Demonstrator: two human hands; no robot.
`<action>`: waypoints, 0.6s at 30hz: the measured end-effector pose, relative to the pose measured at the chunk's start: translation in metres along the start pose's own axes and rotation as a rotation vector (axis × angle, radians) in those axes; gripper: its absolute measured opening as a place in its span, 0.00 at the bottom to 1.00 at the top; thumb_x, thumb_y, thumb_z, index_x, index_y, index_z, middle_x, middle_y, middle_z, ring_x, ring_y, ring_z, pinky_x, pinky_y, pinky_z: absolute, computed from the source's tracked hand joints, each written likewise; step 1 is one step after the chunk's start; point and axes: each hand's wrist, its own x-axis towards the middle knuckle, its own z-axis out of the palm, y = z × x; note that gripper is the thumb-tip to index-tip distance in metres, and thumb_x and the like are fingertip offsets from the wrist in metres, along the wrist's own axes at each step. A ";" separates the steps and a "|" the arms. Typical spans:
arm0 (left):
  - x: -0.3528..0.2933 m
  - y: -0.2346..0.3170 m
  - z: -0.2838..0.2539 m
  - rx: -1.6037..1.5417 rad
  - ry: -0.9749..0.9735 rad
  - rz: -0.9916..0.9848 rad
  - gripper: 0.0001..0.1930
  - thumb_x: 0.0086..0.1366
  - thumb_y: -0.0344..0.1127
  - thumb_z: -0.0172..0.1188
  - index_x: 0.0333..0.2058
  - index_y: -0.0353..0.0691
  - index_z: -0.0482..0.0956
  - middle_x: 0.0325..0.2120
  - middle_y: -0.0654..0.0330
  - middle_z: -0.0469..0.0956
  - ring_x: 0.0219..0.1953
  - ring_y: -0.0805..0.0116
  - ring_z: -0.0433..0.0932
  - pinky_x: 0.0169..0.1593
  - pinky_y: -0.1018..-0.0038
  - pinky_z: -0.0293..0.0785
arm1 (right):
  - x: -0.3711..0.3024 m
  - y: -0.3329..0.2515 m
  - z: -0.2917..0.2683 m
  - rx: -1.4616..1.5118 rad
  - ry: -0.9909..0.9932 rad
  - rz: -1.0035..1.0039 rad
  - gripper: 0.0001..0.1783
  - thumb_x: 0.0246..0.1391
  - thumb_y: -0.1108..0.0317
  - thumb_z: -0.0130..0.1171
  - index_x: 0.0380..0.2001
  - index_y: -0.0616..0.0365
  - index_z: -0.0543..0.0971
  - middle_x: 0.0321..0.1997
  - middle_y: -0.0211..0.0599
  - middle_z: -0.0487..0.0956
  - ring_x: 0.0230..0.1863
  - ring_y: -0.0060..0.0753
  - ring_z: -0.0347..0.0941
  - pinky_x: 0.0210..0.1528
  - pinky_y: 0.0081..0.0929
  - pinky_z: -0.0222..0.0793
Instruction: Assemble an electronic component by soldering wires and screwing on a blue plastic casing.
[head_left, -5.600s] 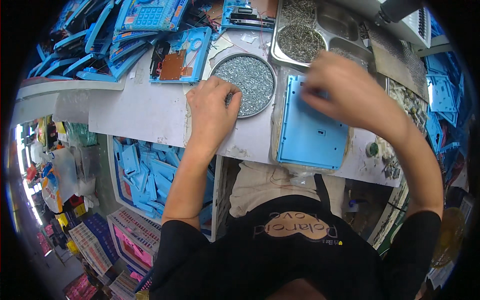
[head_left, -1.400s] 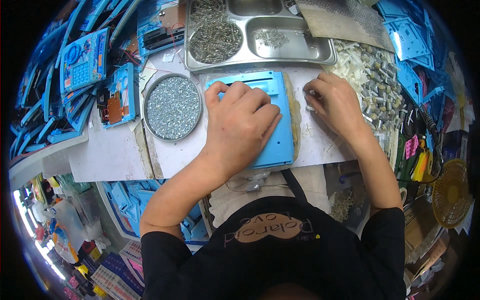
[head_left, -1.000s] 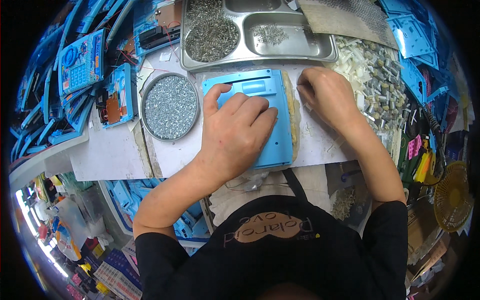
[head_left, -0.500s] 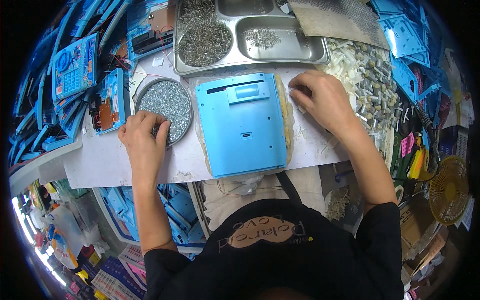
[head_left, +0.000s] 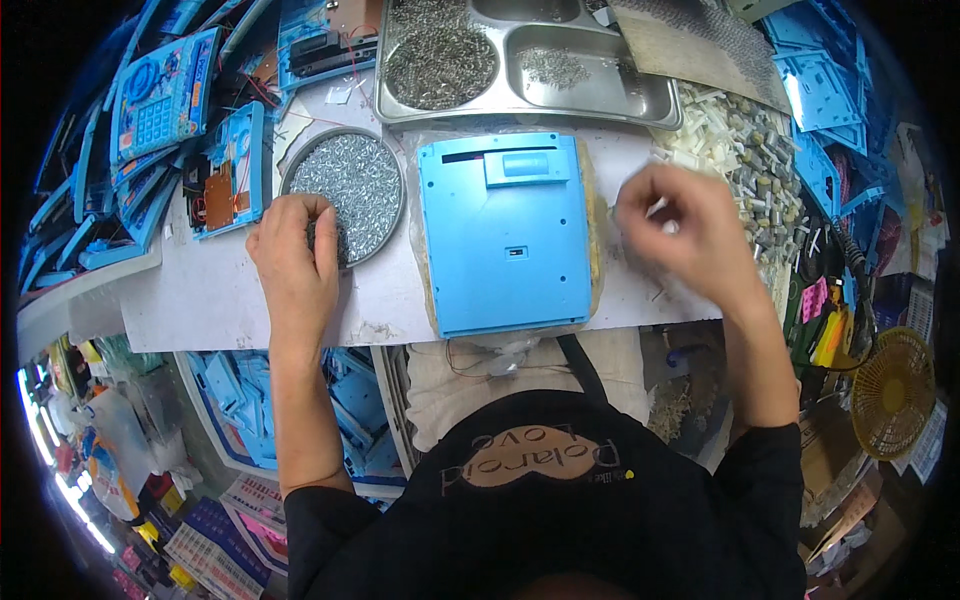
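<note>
A light-blue plastic casing (head_left: 508, 250) lies flat before me on a pale, plastic-wrapped pad (head_left: 598, 265). It has a raised rectangular part near its far edge and a small slot in the middle. At the near-left rim of a round dish of small silver screws (head_left: 350, 185) is my left hand (head_left: 295, 250). Its fingers are curled in toward the thumb, and anything between them is hidden. To the right of the casing, apart from it, my right hand (head_left: 690, 235) is closed in a pinch and blurred. Something whitish shows at its fingers, too unclear to name.
Beyond the casing stands a metal compartment tray (head_left: 530, 118) with small metal parts. White and grey pieces (head_left: 745, 155) are heaped at the right. Blue casings (head_left: 820, 85) pile up at the far right, and a blue toy panel (head_left: 165, 95) with buttons sits at the left.
The whole view has shifted a little. My right hand has moved slightly toward me and away from the casing. My left hand stays by the screw dish, its fingers still curled.
</note>
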 end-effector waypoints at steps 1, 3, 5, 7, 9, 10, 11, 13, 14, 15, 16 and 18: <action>-0.002 0.000 0.001 -0.059 0.009 -0.007 0.04 0.66 0.31 0.60 0.35 0.37 0.78 0.34 0.56 0.78 0.37 0.56 0.76 0.49 0.61 0.64 | -0.008 -0.012 0.003 0.173 -0.046 0.034 0.04 0.56 0.73 0.62 0.32 0.61 0.78 0.30 0.43 0.80 0.31 0.48 0.78 0.37 0.38 0.76; -0.002 0.005 0.002 -0.150 0.020 -0.012 0.04 0.66 0.30 0.61 0.35 0.36 0.78 0.33 0.56 0.78 0.34 0.57 0.76 0.45 0.64 0.66 | -0.016 -0.016 0.017 0.145 -0.043 -0.066 0.04 0.55 0.74 0.64 0.33 0.61 0.79 0.29 0.41 0.79 0.31 0.46 0.78 0.35 0.35 0.75; -0.005 0.017 0.002 -0.208 0.028 -0.018 0.04 0.65 0.29 0.61 0.34 0.35 0.78 0.32 0.55 0.78 0.32 0.58 0.75 0.43 0.66 0.66 | -0.019 -0.013 0.028 0.074 -0.011 -0.189 0.05 0.54 0.74 0.66 0.33 0.60 0.79 0.29 0.40 0.78 0.30 0.44 0.77 0.33 0.34 0.74; -0.010 0.027 0.000 -0.231 0.013 -0.017 0.04 0.67 0.27 0.59 0.35 0.32 0.76 0.31 0.55 0.76 0.33 0.61 0.74 0.41 0.68 0.69 | -0.020 -0.008 0.037 -0.039 0.051 -0.333 0.07 0.53 0.72 0.68 0.33 0.60 0.79 0.29 0.39 0.78 0.30 0.43 0.76 0.32 0.34 0.72; -0.014 0.033 0.000 -0.278 0.015 -0.032 0.04 0.66 0.28 0.61 0.35 0.35 0.77 0.31 0.56 0.77 0.31 0.61 0.74 0.42 0.67 0.66 | -0.020 -0.004 0.045 -0.090 0.096 -0.418 0.09 0.51 0.72 0.70 0.32 0.59 0.79 0.28 0.37 0.77 0.29 0.42 0.75 0.32 0.33 0.72; -0.017 0.034 0.001 -0.285 0.024 -0.017 0.03 0.66 0.28 0.61 0.35 0.35 0.77 0.31 0.56 0.76 0.31 0.61 0.73 0.43 0.67 0.66 | -0.019 -0.002 0.047 -0.116 0.119 -0.461 0.10 0.50 0.72 0.71 0.32 0.59 0.79 0.28 0.36 0.77 0.29 0.41 0.74 0.31 0.33 0.71; -0.018 0.035 0.000 -0.290 0.019 -0.011 0.03 0.66 0.28 0.61 0.35 0.35 0.77 0.31 0.56 0.76 0.31 0.61 0.73 0.42 0.68 0.66 | -0.019 -0.001 0.049 -0.133 0.129 -0.486 0.10 0.49 0.72 0.71 0.32 0.58 0.79 0.28 0.36 0.77 0.30 0.40 0.74 0.31 0.33 0.71; -0.020 0.036 -0.002 -0.300 0.009 0.003 0.03 0.66 0.27 0.60 0.35 0.34 0.77 0.31 0.56 0.76 0.30 0.62 0.73 0.41 0.68 0.68 | -0.018 0.000 0.051 -0.169 0.151 -0.535 0.10 0.47 0.74 0.72 0.32 0.58 0.80 0.28 0.34 0.77 0.30 0.39 0.74 0.31 0.32 0.70; -0.021 0.037 -0.004 -0.329 0.008 -0.016 0.03 0.66 0.26 0.60 0.35 0.34 0.76 0.31 0.55 0.75 0.30 0.62 0.73 0.40 0.68 0.68 | -0.018 0.002 0.051 -0.180 0.164 -0.556 0.11 0.46 0.74 0.73 0.32 0.58 0.80 0.28 0.34 0.77 0.30 0.38 0.73 0.31 0.31 0.70; -0.021 0.038 -0.005 -0.359 0.007 -0.035 0.03 0.67 0.26 0.60 0.35 0.33 0.76 0.31 0.55 0.75 0.30 0.62 0.73 0.39 0.69 0.69 | -0.019 0.005 0.051 -0.190 0.178 -0.577 0.11 0.46 0.74 0.73 0.33 0.57 0.81 0.28 0.33 0.77 0.31 0.38 0.73 0.31 0.30 0.70; -0.022 0.039 -0.005 -0.389 0.005 -0.054 0.02 0.67 0.25 0.60 0.35 0.33 0.76 0.30 0.55 0.75 0.30 0.63 0.73 0.38 0.69 0.70 | -0.019 0.007 0.051 -0.201 0.191 -0.597 0.12 0.45 0.75 0.73 0.33 0.57 0.82 0.29 0.33 0.77 0.31 0.37 0.73 0.31 0.30 0.69; -0.021 0.036 -0.005 -0.400 0.014 -0.061 0.03 0.68 0.25 0.58 0.36 0.32 0.75 0.31 0.56 0.75 0.32 0.65 0.73 0.40 0.71 0.70 | -0.019 0.013 0.053 -0.125 0.190 -0.586 0.12 0.44 0.74 0.74 0.34 0.57 0.83 0.29 0.33 0.77 0.30 0.37 0.73 0.31 0.30 0.69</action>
